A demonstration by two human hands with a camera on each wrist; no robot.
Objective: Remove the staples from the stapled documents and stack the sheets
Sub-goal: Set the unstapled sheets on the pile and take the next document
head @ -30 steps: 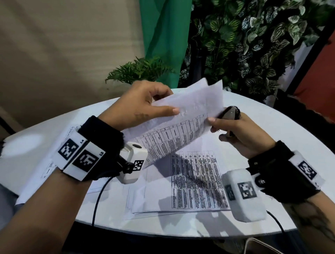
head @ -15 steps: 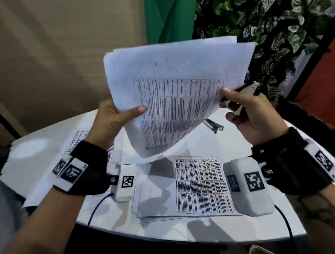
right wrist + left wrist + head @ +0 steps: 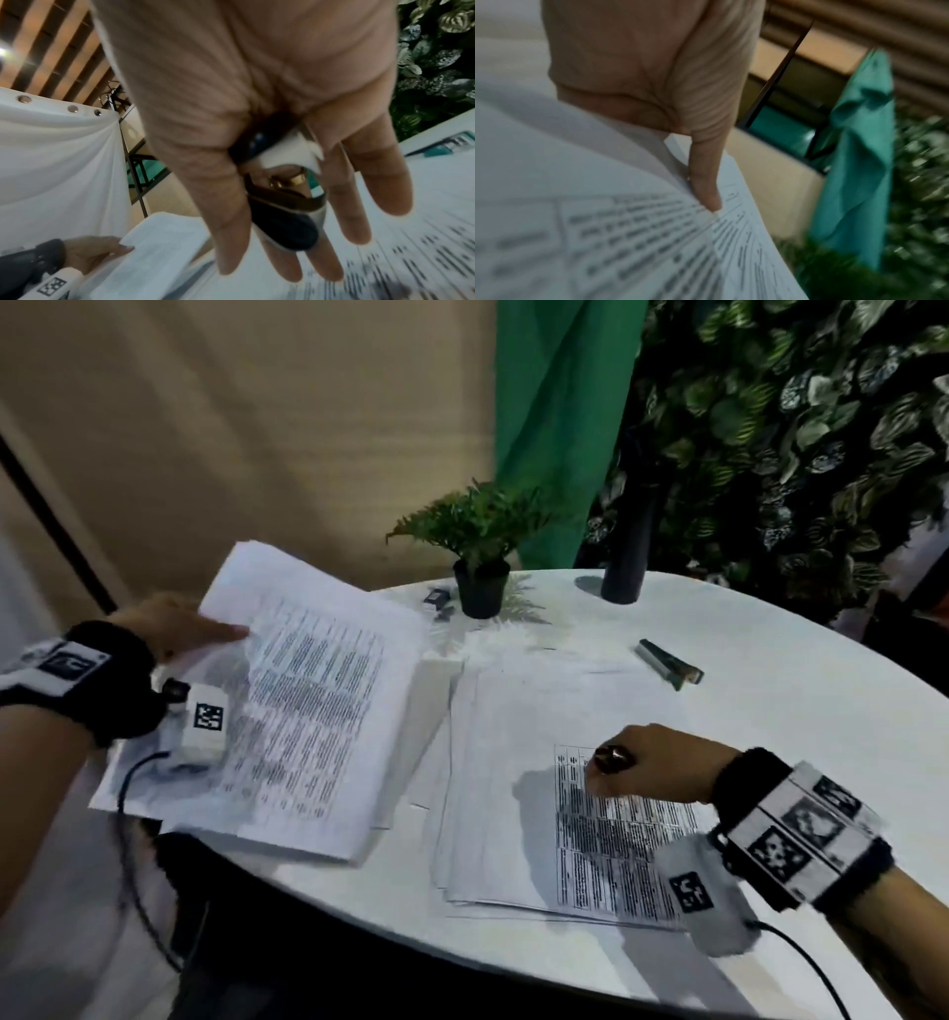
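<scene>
My left hand (image 3: pixel 221 636) pinches a bundle of printed sheets (image 3: pixel 313 706) by its top left corner and holds it tilted over the left of the white round table (image 3: pixel 770 670). In the left wrist view the thumb (image 3: pixel 706 182) presses on the top sheet (image 3: pixel 628 233); the fingers underneath are hidden. My right hand (image 3: pixel 601 775) hovers low over the flat stack of sheets (image 3: pixel 503 814) at front right, with a black staple remover (image 3: pixel 613 757) held in it. In the right wrist view the staple remover (image 3: pixel 282 223) sits between thumb and fingers, whose tips point down at the stack.
A grey-green stapler (image 3: pixel 667 667) lies behind the stack. At the back of the table stand a small potted fern (image 3: pixel 480 588) and a dark cylinder (image 3: pixel 624 567), with small black objects (image 3: pixel 436 600) beside the pot. More sheets lie under the held bundle.
The bundle, held up by both hands before, has come down to the left in my left hand alone. My right hand let go of it and dropped over the flat stack.
</scene>
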